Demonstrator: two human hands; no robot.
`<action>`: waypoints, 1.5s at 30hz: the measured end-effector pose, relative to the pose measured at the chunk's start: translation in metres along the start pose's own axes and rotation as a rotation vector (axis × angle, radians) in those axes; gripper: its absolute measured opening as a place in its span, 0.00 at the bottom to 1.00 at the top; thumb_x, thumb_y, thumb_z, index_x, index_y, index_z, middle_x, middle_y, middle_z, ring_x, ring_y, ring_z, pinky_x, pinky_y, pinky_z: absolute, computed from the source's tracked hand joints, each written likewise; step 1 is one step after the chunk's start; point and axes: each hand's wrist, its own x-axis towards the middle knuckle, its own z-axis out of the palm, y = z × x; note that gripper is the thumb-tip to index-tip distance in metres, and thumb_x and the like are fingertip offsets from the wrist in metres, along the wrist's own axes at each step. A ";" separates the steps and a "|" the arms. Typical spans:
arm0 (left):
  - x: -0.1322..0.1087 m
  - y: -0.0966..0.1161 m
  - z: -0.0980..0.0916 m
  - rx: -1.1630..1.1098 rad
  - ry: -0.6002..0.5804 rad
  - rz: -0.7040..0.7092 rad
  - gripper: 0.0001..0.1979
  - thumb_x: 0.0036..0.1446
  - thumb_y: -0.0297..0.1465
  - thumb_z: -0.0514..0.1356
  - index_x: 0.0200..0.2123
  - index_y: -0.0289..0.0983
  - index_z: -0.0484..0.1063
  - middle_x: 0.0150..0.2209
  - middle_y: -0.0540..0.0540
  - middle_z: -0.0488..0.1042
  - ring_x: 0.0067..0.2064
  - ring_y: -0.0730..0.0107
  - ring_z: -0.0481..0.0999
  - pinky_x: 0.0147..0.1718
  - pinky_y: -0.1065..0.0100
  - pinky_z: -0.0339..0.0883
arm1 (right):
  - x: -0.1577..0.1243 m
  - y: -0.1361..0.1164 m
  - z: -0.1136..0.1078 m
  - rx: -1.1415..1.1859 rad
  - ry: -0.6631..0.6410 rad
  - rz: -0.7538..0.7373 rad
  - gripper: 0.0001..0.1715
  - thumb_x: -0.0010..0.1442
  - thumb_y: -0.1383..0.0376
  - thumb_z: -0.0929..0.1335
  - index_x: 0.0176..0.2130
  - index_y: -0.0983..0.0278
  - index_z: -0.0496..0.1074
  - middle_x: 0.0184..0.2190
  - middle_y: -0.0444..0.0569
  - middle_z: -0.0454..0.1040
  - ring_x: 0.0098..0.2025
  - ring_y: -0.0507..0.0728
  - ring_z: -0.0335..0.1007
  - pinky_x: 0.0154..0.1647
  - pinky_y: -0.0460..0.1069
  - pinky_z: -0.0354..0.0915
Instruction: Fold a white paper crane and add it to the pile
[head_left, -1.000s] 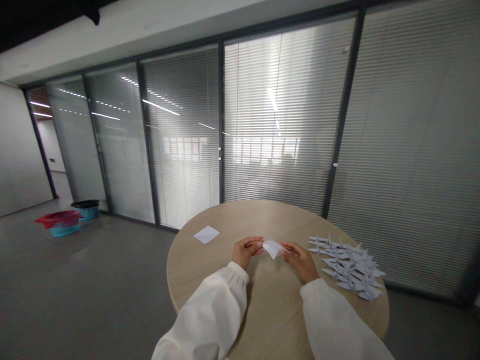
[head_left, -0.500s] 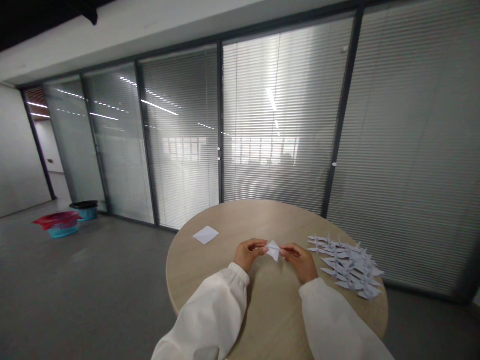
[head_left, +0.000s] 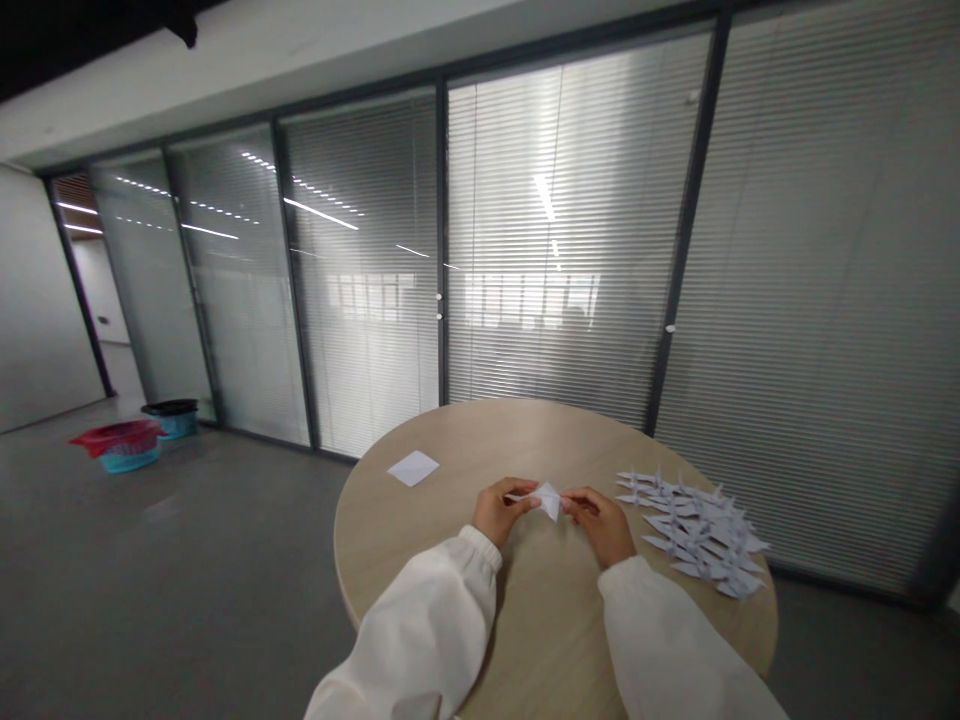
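A small piece of folded white paper (head_left: 550, 499) is held over the middle of the round table. My left hand (head_left: 501, 510) pinches its left side between thumb and fingers, and a thin pointed part of the paper shows between those fingers. On its right edge, my right hand (head_left: 602, 522) grips with the fingertips. To the right of my hands lie several folded paper cranes (head_left: 705, 535), bunched close together. A flat square of white paper (head_left: 413, 468) rests on the table at the left.
The round wooden table (head_left: 420, 540) stands before a glass partition (head_left: 559, 240) with blinds. On the floor at the left are a bin with a red liner (head_left: 124, 445) and a bin with a black liner (head_left: 176, 418).
A thin point of the folded paper now shows between my left fingers, where it was not visible before. My left hand has shifted slightly; my right hand stays nearly still.
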 end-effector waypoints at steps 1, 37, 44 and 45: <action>0.000 0.000 0.000 0.031 -0.005 0.014 0.15 0.38 0.34 0.62 0.33 0.37 0.74 0.33 0.44 0.74 0.34 0.67 0.71 0.31 0.72 0.62 | 0.000 -0.001 0.000 -0.002 0.006 -0.009 0.18 0.45 0.53 0.66 0.29 0.64 0.72 0.26 0.48 0.73 0.28 0.55 0.68 0.27 0.47 0.63; -0.003 0.001 0.000 0.270 -0.074 0.217 0.12 0.52 0.37 0.49 0.31 0.36 0.69 0.31 0.46 0.68 0.32 0.73 0.66 0.27 0.74 0.61 | -0.002 -0.002 0.001 -0.079 -0.005 -0.057 0.17 0.48 0.53 0.64 0.29 0.64 0.69 0.26 0.47 0.72 0.27 0.54 0.66 0.29 0.46 0.63; 0.001 -0.003 0.000 0.164 0.003 0.108 0.13 0.49 0.38 0.51 0.29 0.35 0.68 0.29 0.47 0.68 0.27 0.76 0.65 0.22 0.76 0.61 | 0.000 0.002 0.000 -0.084 0.054 -0.061 0.18 0.48 0.53 0.63 0.30 0.65 0.69 0.26 0.48 0.71 0.27 0.54 0.66 0.27 0.46 0.63; 0.001 -0.003 0.000 0.151 0.015 0.097 0.13 0.49 0.38 0.51 0.29 0.35 0.68 0.29 0.47 0.68 0.27 0.75 0.66 0.21 0.76 0.61 | 0.000 0.003 -0.001 -0.082 0.063 -0.061 0.18 0.48 0.52 0.63 0.30 0.65 0.68 0.26 0.48 0.71 0.27 0.54 0.66 0.27 0.46 0.63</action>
